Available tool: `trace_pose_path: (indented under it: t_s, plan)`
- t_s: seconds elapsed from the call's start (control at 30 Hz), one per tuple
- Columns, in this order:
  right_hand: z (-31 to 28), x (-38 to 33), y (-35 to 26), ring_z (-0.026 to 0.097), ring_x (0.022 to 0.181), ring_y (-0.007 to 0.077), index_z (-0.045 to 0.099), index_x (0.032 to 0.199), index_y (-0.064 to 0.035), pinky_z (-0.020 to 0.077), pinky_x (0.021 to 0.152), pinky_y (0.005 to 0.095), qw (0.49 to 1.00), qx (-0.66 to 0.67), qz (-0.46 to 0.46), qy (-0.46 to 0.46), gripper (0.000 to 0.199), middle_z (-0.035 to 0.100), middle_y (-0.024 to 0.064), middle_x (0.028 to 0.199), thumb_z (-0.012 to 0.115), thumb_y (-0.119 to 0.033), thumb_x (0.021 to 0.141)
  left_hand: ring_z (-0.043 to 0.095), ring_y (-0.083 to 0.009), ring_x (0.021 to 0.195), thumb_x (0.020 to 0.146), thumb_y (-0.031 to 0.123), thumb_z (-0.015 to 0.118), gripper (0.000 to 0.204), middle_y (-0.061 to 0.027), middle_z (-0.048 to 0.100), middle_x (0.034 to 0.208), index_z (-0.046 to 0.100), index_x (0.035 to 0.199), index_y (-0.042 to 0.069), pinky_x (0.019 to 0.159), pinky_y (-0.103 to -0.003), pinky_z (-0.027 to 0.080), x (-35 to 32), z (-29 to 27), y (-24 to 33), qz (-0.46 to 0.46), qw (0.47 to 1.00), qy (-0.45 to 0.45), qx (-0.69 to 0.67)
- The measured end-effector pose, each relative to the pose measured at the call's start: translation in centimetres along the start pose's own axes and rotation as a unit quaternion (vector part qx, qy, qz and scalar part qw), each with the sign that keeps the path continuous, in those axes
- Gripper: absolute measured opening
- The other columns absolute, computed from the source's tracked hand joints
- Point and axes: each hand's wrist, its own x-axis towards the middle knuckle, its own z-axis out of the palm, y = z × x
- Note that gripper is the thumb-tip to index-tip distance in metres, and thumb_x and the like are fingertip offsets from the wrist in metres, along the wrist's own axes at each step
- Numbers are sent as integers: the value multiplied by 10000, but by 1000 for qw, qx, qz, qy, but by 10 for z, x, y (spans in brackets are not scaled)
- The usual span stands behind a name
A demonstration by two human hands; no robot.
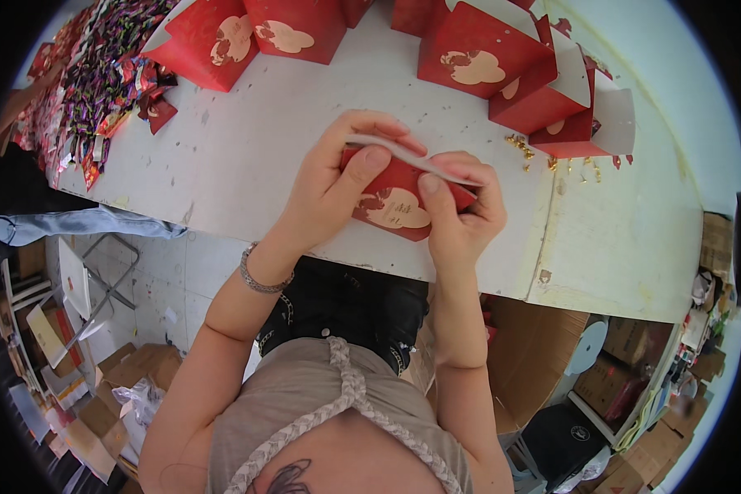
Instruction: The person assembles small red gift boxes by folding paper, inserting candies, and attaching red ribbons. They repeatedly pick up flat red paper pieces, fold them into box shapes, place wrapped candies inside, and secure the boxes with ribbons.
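Observation:
Between my two hands, just above the near edge of the white table, is a red paper gift box with a cream cloud-shaped patch on its front. My left hand grips its left side, thumb on the red face and fingers behind the pale upper flap. On the right side, my right hand pinches the box the same way, thumb in front and fingers over the top edge. The inside of the box is hidden from me.
More red boxes stand at the far side, and another cluster stands far right beside small gold pieces. Wrapped sweets are heaped at the left, near another person's jeans. An opened carton sits below the table.

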Motion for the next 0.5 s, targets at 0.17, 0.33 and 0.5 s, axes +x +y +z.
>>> trace_pose_path:
  t_s: [0.17, 0.33, 0.5]
  plan:
    - [-1, 3, -12, 615, 840, 142, 603, 1052, 13, 488, 720, 240, 994, -19, 98, 40, 228, 661, 118, 939, 654, -54, 841, 612, -113, 822, 935, 145, 519, 211, -72, 656, 932, 555, 1095, 12, 722, -245, 505, 7, -11, 2, 13, 990, -23, 139]
    - [-15, 10, -11, 602, 795, 102, 634, 1032, 2, 476, 709, 214, 993, -99, 60, -13, 168, 678, 81, 946, 618, -56, 875, 580, -116, 942, 913, 46, 529, 177, -80, 607, 1051, 559, 1081, -5, 814, -255, 483, 27, -22, 28, -39, 948, -156, 274]
    - [-17, 15, -4, 584, 766, 78, 662, 952, -3, 454, 670, 194, 993, -23, 113, -35, 105, 674, 65, 896, 593, -2, 874, 576, -93, 877, 876, -1, 550, 145, -52, 602, 971, 593, 1015, -5, 774, -229, 471, 32, -30, 9, -43, 976, -162, 136]
